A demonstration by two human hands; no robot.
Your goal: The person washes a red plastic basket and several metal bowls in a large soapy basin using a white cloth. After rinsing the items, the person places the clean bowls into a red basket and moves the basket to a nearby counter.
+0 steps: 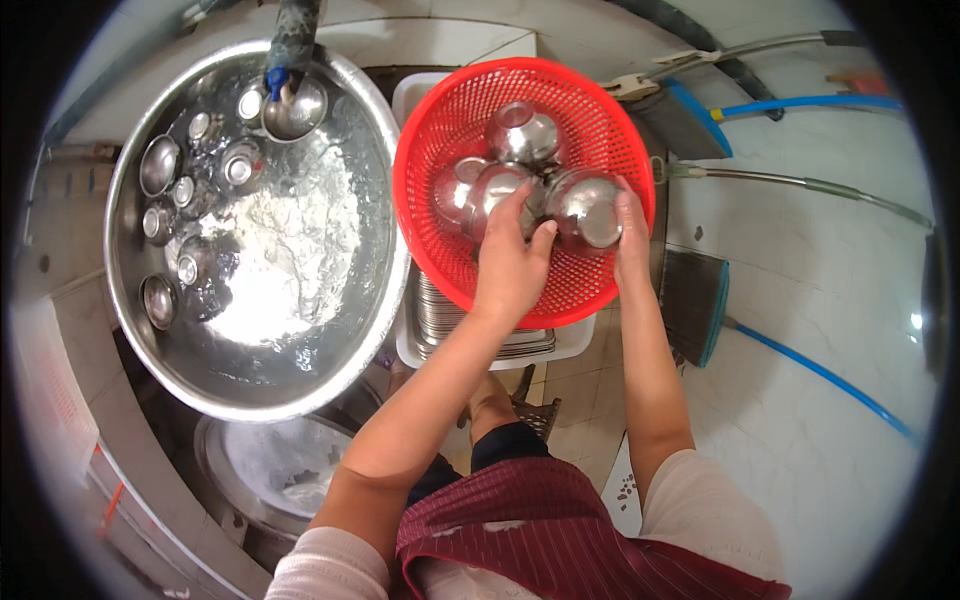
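Observation:
Several shiny steel bowls (523, 139) lie bottom-up or tilted in a red perforated plastic basket (412, 225). My left hand (514, 259) reaches over the basket's near rim, its fingers against a steel bowl (491, 191) in the middle. Its thumb stands apart from the fingers; whether it grips that bowl is unclear. On the basket's right side my right hand (632, 236) has its fingers around the edge of another steel bowl (592, 214), tilted with its round base towards me. The right thumb is hidden.
To the left stands a large metal basin (255, 401) of water with several small bowls (238, 170), under a pipe with a blue valve (277, 81). Stacked metal trays (442, 311) sit in a white tub (581, 341) below the basket. Brooms (694, 307) lean at right.

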